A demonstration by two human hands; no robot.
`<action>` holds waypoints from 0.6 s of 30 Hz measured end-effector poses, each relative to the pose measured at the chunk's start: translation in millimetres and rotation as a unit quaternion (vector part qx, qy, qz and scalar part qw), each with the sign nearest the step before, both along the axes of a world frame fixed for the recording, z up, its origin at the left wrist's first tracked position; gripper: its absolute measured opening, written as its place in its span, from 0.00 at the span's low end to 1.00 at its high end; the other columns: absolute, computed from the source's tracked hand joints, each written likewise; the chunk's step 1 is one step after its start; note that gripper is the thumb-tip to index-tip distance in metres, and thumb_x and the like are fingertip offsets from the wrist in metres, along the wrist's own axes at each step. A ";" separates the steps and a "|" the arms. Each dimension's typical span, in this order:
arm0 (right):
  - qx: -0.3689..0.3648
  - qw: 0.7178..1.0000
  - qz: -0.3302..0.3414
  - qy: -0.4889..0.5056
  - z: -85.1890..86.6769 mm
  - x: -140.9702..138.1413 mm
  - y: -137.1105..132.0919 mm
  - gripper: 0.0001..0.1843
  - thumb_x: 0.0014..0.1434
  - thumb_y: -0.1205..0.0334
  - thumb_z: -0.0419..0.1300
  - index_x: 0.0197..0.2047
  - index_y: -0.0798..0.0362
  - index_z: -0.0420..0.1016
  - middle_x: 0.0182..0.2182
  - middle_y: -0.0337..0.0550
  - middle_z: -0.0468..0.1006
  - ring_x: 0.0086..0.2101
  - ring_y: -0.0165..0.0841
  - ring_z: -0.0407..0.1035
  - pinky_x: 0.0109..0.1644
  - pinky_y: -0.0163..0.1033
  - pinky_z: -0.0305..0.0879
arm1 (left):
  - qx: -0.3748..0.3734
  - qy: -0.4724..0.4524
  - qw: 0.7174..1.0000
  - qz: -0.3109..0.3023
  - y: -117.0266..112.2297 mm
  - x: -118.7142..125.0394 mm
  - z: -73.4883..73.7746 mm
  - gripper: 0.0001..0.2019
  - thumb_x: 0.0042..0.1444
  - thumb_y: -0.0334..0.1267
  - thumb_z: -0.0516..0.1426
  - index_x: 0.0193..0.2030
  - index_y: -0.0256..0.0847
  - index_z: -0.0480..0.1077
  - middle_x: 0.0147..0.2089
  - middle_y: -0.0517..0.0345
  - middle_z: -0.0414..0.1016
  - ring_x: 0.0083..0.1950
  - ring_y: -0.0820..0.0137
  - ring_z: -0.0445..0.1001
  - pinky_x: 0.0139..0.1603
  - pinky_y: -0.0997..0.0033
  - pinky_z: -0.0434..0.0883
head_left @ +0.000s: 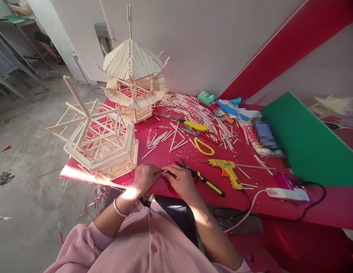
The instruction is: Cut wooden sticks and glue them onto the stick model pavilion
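Close together at the table's front edge, my left hand (146,177) and my right hand (180,181) meet at the fingertips. Both are pinched closed; whatever lies between the fingers is too small or hidden to name. To the left stands an unfinished-looking six-sided stick frame (99,165) with open rafters. Behind it rises a stick pavilion (133,60) with a slatted pointed roof. Black-and-yellow pliers (209,182) lie just right of my right hand. Further right, a yellow hot glue gun (226,170) rests on its side with a glue stick behind it.
Loose wooden sticks (187,108) are strewn over the red table (170,159). Yellow-handled scissors (204,146) lie among them. A green tape roll (206,98), a power strip (287,194) with cables, and a green board (309,148) are at the right. A wall closes off the back.
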State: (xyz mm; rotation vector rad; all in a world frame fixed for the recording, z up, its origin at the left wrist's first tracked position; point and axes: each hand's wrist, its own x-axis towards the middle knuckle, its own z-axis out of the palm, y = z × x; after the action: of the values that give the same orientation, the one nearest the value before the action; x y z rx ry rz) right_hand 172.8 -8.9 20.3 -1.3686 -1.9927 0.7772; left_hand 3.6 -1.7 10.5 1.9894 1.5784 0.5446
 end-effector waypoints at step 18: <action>0.001 0.967 -0.070 -0.245 10.8 -22.3 19.8 0.13 0.67 0.58 0.53 0.34 0.52 0.75 0.33 0.46 0.80 0.35 0.37 0.73 0.35 0.38 0.57 | -0.127 -0.357 0.923 0.069 1.0 -20.6 -10.9 0.22 0.50 0.30 0.58 0.54 0.38 0.72 0.40 0.54 0.76 0.33 0.71 0.76 0.29 0.75 0.74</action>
State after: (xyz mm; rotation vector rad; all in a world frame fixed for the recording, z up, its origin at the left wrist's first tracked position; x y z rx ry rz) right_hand 150.5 10.9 31.1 -1.8113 -2.2208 0.3937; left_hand -16.9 -0.8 -0.4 1.2711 1.2384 0.9371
